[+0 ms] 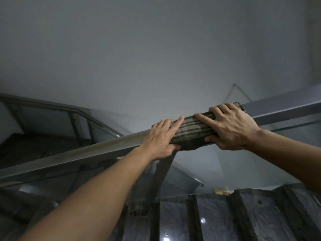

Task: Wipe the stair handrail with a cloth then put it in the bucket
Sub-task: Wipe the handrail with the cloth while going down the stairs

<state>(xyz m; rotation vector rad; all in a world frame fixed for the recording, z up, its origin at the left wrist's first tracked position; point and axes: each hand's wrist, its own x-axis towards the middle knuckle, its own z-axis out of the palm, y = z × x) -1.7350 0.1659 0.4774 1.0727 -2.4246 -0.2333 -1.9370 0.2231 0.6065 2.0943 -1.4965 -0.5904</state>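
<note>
Wrapping the striped olive cloth (194,132) around the metal stair handrail (83,152), both hands clamp it against the rail: the left hand (161,139) grips the cloth's lower end, fingers laid over the top and thumb tucked beneath, while the right hand (231,126) holds the upper end the same way, fingers curled over the far side and thumb under. The wiping looks to be in hand rather than finished. The stretch of rail below the left hand carries a dull, yellowish film along its top edge, so that part probably remains to be cleaned. No bucket shows anywhere, and dropping the cloth into it is yet to come. The rail is a square-edged steel section running up from lower left to upper right, carried on a slanted post (161,174) with glass panels (217,171) below. Behind rises a plain grey wall (156,49); dark polished stair treads (217,218) lie below in dim light.
</note>
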